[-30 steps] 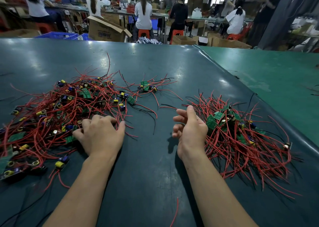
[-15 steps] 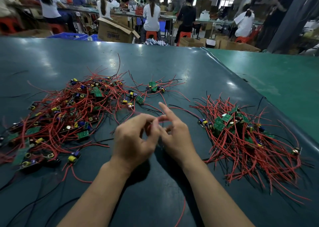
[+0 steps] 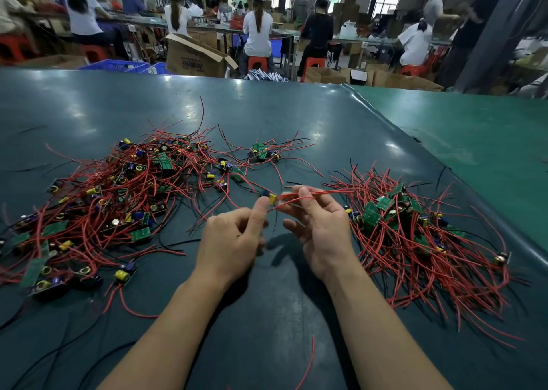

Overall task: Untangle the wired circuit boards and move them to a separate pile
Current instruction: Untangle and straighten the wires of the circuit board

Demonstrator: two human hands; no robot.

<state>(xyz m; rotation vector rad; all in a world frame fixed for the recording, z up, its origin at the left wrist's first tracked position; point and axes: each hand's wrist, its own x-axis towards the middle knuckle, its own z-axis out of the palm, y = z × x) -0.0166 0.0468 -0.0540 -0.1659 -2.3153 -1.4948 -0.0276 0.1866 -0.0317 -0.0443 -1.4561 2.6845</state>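
2 hands meeting at frame centre: left hand pinching a small circuit board, right hand pinching its red wires. Lying at frame left, tangled pile; at frame right, sorted pile, on green table.

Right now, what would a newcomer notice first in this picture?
Two hands meet mid-table: the left hand pinches a small board with a yellow capacitor, the right hand holds its red wires. A big tangled pile of red-wired green circuit boards lies left; a smaller sorted pile lies right.
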